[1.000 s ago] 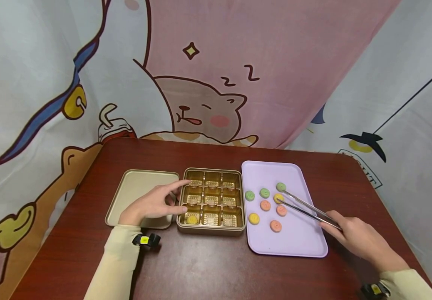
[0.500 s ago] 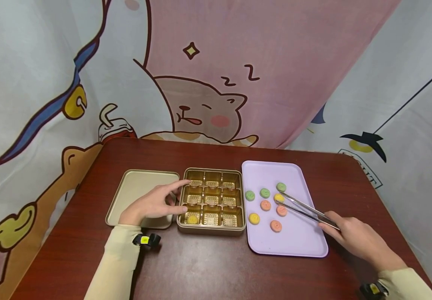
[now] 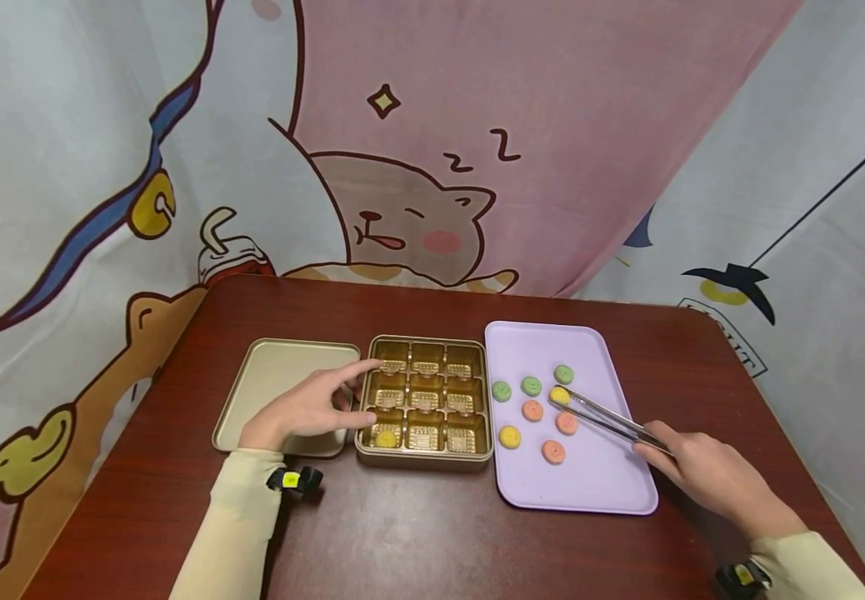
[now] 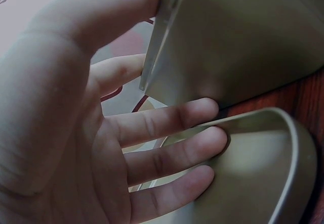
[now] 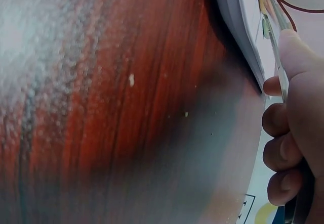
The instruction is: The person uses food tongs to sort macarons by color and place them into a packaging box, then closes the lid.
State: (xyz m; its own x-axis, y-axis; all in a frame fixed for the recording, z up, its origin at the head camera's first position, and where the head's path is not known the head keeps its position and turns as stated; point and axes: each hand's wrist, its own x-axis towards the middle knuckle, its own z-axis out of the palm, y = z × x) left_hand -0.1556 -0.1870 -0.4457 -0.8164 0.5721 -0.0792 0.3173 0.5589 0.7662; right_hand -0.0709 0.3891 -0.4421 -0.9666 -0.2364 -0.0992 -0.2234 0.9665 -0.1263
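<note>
My right hand (image 3: pixel 710 471) grips a pair of metal tongs (image 3: pixel 605 421); its curled fingers also show in the right wrist view. The tong tips sit at either side of a yellow button-shaped piece (image 3: pixel 559 395) on the lilac tray (image 3: pixel 590 487). My left hand (image 3: pixel 308 411) rests at the left side of a gold tin (image 3: pixel 423 460) with nine-part dividers, thumb and forefinger over its rim. In the left wrist view the other fingers (image 4: pixel 177 155) extend loosely between the tin wall and the lid. One yellow piece (image 3: pixel 386 439) lies in the tin's front left compartment.
Green pieces (image 3: pixel 531 386), orange-pink pieces (image 3: pixel 553 452) and another yellow piece (image 3: pixel 509 437) lie around the tongs on the tray. The tin's gold lid (image 3: pixel 275 367) lies left of the tin, partly under my left hand. A printed curtain (image 3: pixel 417 83) hangs behind the table.
The tong tips have drawn off the green piece and come together around the yellow piece in front of it. My right hand has shifted slightly left; my left hand stays put.
</note>
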